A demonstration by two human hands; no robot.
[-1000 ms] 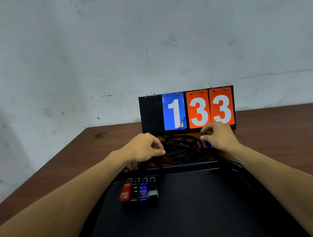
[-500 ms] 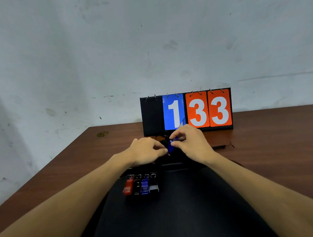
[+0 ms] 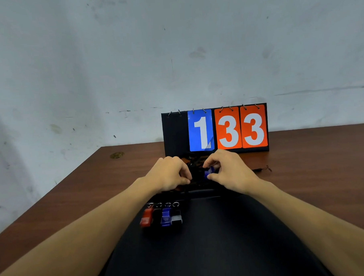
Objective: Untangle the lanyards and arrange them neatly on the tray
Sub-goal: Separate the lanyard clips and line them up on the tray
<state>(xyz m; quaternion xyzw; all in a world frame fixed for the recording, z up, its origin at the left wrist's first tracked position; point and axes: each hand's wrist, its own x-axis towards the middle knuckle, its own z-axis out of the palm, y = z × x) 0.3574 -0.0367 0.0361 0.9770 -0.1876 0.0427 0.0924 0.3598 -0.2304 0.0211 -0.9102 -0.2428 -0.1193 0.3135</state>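
Most of the tangle of lanyards [image 3: 196, 168] is hard to make out from here. It is a dark knot of black cords, with a hint of orange showing through, lying on the table [image 3: 324, 173] just past the far rim of the tray [image 3: 202, 251] and in front of the flip scoreboard [image 3: 216, 130]. Both hands cover its sides, so I cannot tell how many cords are in it or where any one of them runs. The tray's far edge melts into the black cords, and its near end is cut off at the bottom of the view.

The left hand [image 3: 170, 173] has its fingers curled down into the knot, thumb and forefinger closed on black cord. Which strand it is I cannot say. The right hand [image 3: 230, 171] pinches a small blue plastic piece [image 3: 209, 173] between thumb and fingertips, right against the tangle.

One loose cord end [image 3: 263, 169] lies on the wood to the right, apart from the hands.

On the tray four end pieces sit side by side in a tidy row, each with a metal ring at its far end: a red piece [image 3: 146, 218], a black piece [image 3: 157, 217] that hardly shows against the tray, a blue piece [image 3: 165, 217] and a grey piece [image 3: 176, 218]. Their cords run back toward the knot and are lost against the black.

The scoreboard reads 1 on a blue card and 33 on two orange cards.
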